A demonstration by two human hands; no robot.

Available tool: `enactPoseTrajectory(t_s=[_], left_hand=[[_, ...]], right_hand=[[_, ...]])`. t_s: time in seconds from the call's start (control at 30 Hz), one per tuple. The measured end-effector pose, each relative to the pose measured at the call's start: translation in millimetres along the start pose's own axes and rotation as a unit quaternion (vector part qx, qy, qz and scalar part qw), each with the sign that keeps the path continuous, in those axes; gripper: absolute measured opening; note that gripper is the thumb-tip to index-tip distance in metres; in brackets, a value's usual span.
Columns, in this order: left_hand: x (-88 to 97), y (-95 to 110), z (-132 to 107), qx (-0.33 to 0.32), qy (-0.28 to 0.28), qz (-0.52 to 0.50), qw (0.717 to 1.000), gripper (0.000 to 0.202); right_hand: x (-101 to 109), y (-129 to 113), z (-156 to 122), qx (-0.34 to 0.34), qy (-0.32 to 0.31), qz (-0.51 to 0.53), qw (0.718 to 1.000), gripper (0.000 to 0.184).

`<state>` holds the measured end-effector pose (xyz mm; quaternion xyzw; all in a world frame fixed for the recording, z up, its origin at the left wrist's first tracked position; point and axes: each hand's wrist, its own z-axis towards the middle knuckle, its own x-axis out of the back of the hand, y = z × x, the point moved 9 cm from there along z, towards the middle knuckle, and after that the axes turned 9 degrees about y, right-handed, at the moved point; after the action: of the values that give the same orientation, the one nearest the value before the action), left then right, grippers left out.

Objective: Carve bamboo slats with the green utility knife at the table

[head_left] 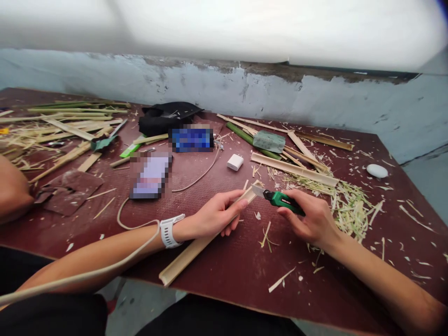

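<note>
My left hand (217,215), with a white watch on its wrist, is closed around a long split bamboo strip (191,252) that runs from the table's front edge up to the middle. My right hand (313,220) grips a green utility knife (280,199). Its blade rests against the strip's far tip. Both hands hover just above the dark red table (231,266).
Pale bamboo shavings (350,205) lie heaped to the right. More bamboo strips (294,169) lie behind, and a pile (59,123) at far left. A phone (151,176), white charger plug (234,162), cable, black bag (164,117) and white oval stone (377,171) sit around. Another person's arm (12,191) shows at left.
</note>
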<state>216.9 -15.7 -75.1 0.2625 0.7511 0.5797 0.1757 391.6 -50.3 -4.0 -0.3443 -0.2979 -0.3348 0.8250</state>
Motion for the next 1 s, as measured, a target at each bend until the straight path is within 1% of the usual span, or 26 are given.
enactPoseTrajectory(t_s=[0.1, 0.17, 0.3, 0.37, 0.47, 0.6, 0.7, 0.77, 0.87, 1.0], left_hand=[[-2.1, 1.5, -3.0, 0.003, -0.005, -0.018, 1.0, 0.057], [-3.6, 0.7, -4.7, 0.014, -0.013, -0.038, 0.999, 0.06], [-12.5, -4.1, -9.6, 0.059, -0.061, -0.085, 0.993, 0.064], [-16.5, -5.7, -12.4, 0.072, -0.081, -0.096, 0.99, 0.065], [-19.6, -8.4, -15.0, 0.076, -0.092, -0.098, 0.988, 0.064], [-20.1, -7.4, -14.7, 0.059, -0.089, -0.126, 0.986, 0.067], [-17.2, -6.0, -12.4, 0.048, -0.066, -0.147, 0.986, 0.07], [-15.7, -6.0, -11.5, 0.045, -0.052, -0.146, 0.987, 0.07], [-15.9, -5.7, -11.7, 0.039, -0.045, -0.143, 0.988, 0.069], [-20.2, -4.7, -13.9, 0.034, -0.066, -0.135, 0.988, 0.068]], right_hand=[[-7.0, -1.5, -3.9, -0.002, -0.004, -0.024, 1.0, 0.029], [-8.0, 1.7, -4.9, -0.021, -0.004, -0.036, 0.999, 0.033], [-10.5, 6.5, -6.2, -0.061, -0.032, -0.021, 0.997, 0.04], [-10.7, 8.0, -6.7, -0.072, -0.034, -0.015, 0.997, 0.041], [-11.3, 12.3, -7.4, -0.083, -0.023, -0.026, 0.996, 0.036], [-11.2, 16.2, -8.0, -0.09, -0.012, -0.049, 0.995, 0.04], [-14.0, 18.9, -9.7, -0.123, -0.048, -0.039, 0.99, 0.039], [-15.6, 17.1, -10.4, -0.133, -0.073, -0.033, 0.988, 0.039], [-14.4, 12.2, -9.5, -0.113, -0.076, -0.074, 0.988, 0.046], [-15.7, 11.4, -9.5, -0.083, -0.072, -0.137, 0.984, 0.051]])
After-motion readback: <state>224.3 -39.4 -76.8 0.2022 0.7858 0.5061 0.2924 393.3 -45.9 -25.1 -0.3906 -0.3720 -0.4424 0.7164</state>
